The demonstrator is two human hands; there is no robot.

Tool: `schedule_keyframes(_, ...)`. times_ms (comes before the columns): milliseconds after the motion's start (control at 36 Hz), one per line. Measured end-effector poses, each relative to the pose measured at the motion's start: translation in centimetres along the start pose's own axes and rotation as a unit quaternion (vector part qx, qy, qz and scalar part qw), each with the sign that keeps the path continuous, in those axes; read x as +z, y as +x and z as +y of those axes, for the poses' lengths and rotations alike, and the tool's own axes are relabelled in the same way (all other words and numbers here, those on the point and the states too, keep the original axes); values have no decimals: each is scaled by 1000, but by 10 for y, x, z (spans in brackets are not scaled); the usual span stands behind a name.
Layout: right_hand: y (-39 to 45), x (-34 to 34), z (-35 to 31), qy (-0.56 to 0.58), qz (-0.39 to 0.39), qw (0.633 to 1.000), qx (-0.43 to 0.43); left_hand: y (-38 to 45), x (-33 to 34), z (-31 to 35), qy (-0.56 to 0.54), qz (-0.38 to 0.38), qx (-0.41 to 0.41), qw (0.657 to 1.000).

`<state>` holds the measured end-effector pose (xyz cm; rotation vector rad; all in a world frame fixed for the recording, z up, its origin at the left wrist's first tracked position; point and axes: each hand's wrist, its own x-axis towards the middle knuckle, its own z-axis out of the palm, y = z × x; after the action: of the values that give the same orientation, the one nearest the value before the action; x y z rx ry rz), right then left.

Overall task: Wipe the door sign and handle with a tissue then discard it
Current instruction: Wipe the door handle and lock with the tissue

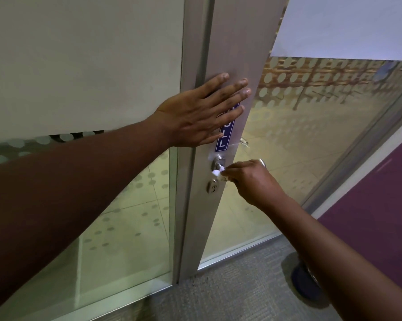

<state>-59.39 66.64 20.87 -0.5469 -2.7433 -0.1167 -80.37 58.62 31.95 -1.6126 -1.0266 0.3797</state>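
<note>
A blue door sign (223,137) with white letters runs down the grey door stile (232,42). My left hand (195,112) lies flat on the stile, fingers spread, and covers the sign's upper part. Below the sign is the silver door handle (218,162). My right hand (251,179) is closed around the lever and presses a small white tissue (217,171) against the handle near its round base. Most of the lever is hidden under that hand. A round keyhole plate (212,186) sits just below.
Frosted glass panels with dot patterns stand left (116,216) and right (311,147) of the stile. Grey carpet (230,286) covers the floor below. A purple wall (380,205) is at the right. A dark round object (305,282) lies on the floor at the lower right.
</note>
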Motion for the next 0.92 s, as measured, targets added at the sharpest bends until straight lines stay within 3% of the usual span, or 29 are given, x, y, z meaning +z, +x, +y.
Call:
schedule_keyframes(194, -27, -4, 32, -13, 11, 1000, -14, 0, 2, 0, 2, 6, -1, 1000)
schedule_keyframes(333, -31, -18, 71, -36, -1, 997, 70, 1, 4, 1, 0, 6, -4, 1000)
schedule_keyframes(639, -4, -9, 91, 14, -50, 991, 123, 2, 2, 1, -8, 5, -7, 1000)
schedule_keyframes(750, 14, -12, 95, 39, -107, 974, 196, 1, 2, 0, 0, 2, -3, 1000)
schedule_keyframes(917, 40, -28, 97, 31, -226, 953, 201, 1, 1, 0, -4, -4, -2, 1000)
